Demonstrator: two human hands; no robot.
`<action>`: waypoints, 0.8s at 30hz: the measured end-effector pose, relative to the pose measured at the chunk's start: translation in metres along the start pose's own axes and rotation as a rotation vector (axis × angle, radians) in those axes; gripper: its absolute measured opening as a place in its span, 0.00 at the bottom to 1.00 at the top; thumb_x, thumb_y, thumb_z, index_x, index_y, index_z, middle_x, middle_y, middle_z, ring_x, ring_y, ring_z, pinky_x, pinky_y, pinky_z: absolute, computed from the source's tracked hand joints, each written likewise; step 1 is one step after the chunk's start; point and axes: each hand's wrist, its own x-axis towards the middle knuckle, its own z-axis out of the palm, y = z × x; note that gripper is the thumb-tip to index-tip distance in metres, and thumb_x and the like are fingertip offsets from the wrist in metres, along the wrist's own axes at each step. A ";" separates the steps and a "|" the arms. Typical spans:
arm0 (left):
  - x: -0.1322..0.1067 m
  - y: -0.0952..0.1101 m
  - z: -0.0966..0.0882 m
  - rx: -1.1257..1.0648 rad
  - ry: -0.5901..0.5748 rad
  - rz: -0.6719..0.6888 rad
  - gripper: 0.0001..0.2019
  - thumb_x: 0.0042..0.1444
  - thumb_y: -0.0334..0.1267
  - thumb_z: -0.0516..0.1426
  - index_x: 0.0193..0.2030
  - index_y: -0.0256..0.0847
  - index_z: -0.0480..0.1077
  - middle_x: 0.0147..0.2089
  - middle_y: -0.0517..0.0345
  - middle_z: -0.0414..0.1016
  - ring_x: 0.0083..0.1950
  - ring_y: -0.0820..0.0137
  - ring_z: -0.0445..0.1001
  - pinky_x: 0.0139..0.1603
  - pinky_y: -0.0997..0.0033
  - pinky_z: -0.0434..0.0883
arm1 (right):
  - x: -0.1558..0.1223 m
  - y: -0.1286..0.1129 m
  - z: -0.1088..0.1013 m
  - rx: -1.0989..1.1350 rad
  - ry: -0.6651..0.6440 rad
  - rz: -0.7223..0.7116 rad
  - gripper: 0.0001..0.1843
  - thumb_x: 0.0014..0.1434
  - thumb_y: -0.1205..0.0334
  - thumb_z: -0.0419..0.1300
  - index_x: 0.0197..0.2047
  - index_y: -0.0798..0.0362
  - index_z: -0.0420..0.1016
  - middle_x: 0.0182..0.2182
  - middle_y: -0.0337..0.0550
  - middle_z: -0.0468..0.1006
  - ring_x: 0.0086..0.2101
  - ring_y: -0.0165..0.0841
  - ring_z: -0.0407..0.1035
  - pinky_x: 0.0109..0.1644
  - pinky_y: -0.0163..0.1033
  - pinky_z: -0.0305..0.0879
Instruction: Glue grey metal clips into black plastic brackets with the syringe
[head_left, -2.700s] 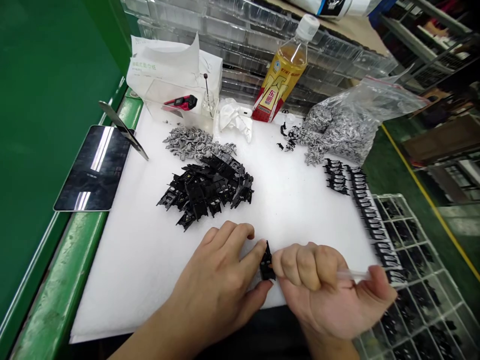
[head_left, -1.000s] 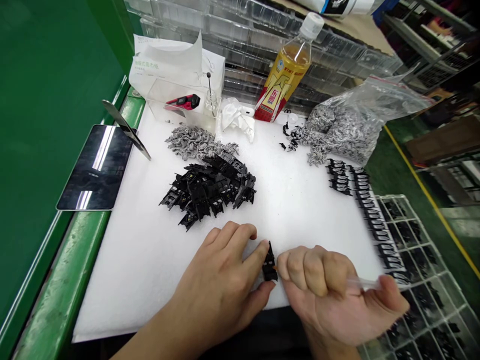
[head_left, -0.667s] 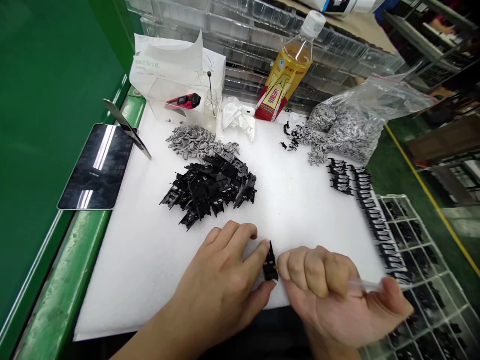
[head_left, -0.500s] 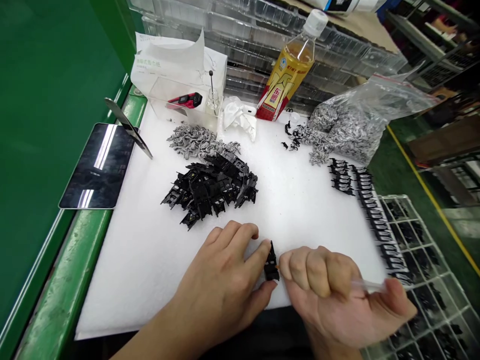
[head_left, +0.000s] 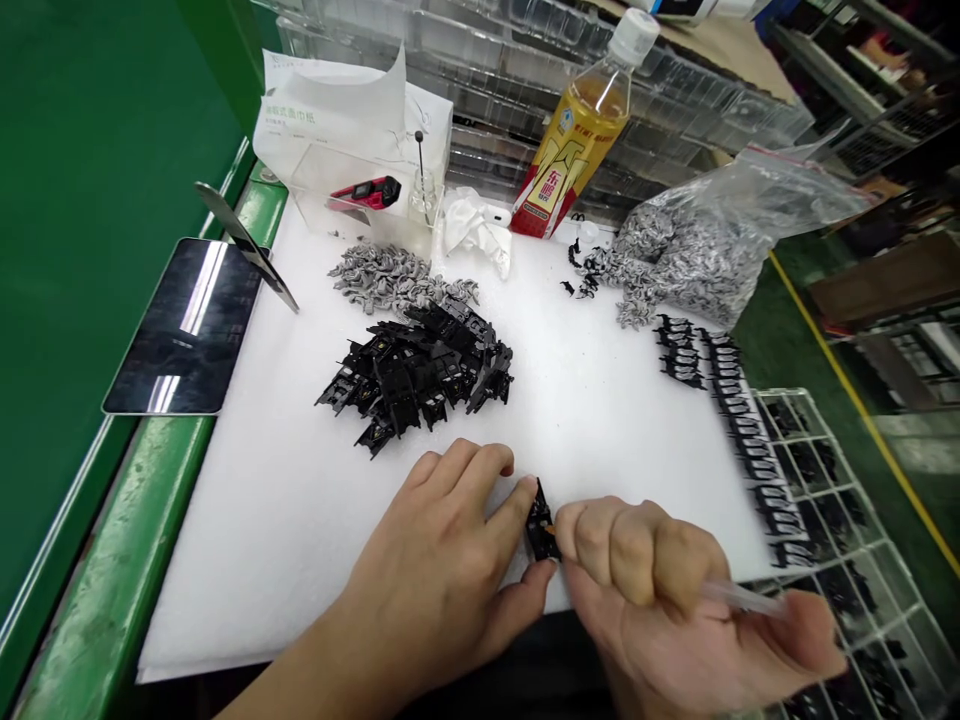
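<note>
My left hand (head_left: 442,560) pins a small black plastic part (head_left: 540,525) against the white foam sheet, between index fingertip and thumb. Wrapped in a fist, my right hand (head_left: 660,580) grips a thin tool with a translucent shaft (head_left: 742,598); its orange-brown tip meets the right side of the part. The fingers cover most of that tool. Beyond my left hand lies a heap of similar black parts (head_left: 412,375). A pile of small grey pieces (head_left: 390,278) adjoins the heap's far side.
Tweezers (head_left: 247,248) stick up beside a dark tablet (head_left: 184,330) on the left. A clear box (head_left: 315,205), a drink bottle (head_left: 574,135) and a bag of grey pieces (head_left: 697,250) line the back. Rows of black parts (head_left: 739,420) run along the right edge, beside a wire rack (head_left: 840,450).
The view has shifted slightly. My right fist has tilted a little, its thumb end moving right and down. Both hands keep their hold on the part and the tool.
</note>
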 end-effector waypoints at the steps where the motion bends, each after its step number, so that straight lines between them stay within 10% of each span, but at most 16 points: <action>1: 0.000 0.000 0.000 0.000 0.003 0.003 0.20 0.69 0.45 0.58 0.62 0.37 0.74 0.57 0.45 0.72 0.53 0.54 0.69 0.48 0.51 0.69 | 0.000 0.000 0.000 -0.001 -0.006 0.003 0.33 0.67 0.29 0.43 0.25 0.48 0.52 0.17 0.33 0.48 0.22 0.32 0.50 0.32 0.48 0.53; 24: 0.000 -0.001 0.002 0.018 0.013 0.013 0.20 0.70 0.46 0.58 0.62 0.36 0.74 0.56 0.44 0.72 0.54 0.53 0.70 0.47 0.50 0.69 | 0.002 -0.001 0.003 -0.001 0.000 -0.007 0.32 0.68 0.32 0.45 0.24 0.48 0.50 0.18 0.33 0.48 0.22 0.33 0.50 0.31 0.48 0.53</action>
